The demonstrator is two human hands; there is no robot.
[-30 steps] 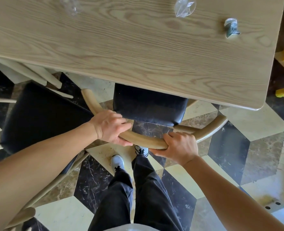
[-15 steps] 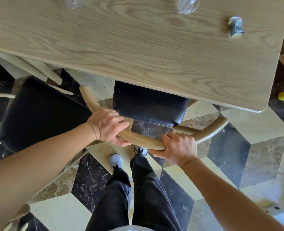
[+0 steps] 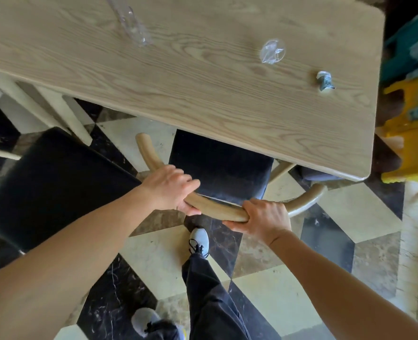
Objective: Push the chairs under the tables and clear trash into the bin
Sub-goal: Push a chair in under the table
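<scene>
Pale wooden chair (image 3: 217, 208) with curved back rail and black padded seat: seat front under the near edge of the light woodgrain table (image 3: 203, 89), rear exposed. Left hand (image 3: 168, 187) and right hand (image 3: 264, 219) both clenched round the rail. Second black-seated chair (image 3: 55, 182) just beside, left, out from the table edge. Tabletop: crumpled clear plastic wrap (image 3: 272, 51), small grey crumpled wrapper (image 3: 325, 81). Floor: black-and-cream marble tiles (image 3: 158, 253).

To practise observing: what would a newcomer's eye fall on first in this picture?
The left hand and right hand grip a chair's curved wooden backrest, its black seat partly under the table. Near the table's right end lie a crumpled clear wrapper and a small grey scrap. A second black chair stands out at left.
</scene>
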